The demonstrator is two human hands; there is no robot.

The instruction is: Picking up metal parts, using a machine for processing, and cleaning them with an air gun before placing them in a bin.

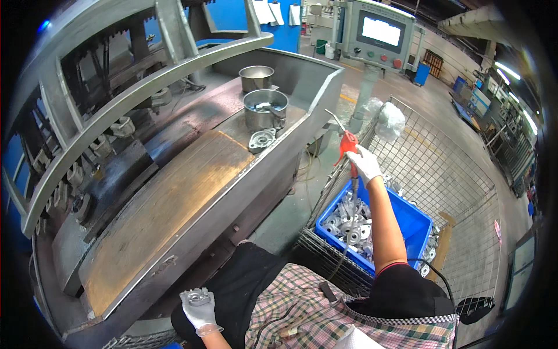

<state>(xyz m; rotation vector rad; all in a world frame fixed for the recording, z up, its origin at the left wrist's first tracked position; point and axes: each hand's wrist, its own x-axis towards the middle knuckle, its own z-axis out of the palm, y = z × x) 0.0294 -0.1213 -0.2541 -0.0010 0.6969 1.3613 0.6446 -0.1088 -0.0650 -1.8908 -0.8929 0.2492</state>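
Your gloved left hand [200, 314] holds a grey metal casting [199, 296], low beside your lap. Your gloved right hand [366, 163] grips a red air blow gun [348, 143] near a blue plastic bin [414, 216] of castings in a wire-mesh cage [465, 192]. Another flanged casting [262, 139] lies just beside a steel pot [260, 120].

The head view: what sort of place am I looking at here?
Most likely a factory workshop for metal parts. The signs are a blue bin partly filled with similar metal parts, a control panel with coloured buttons, and a large machine.
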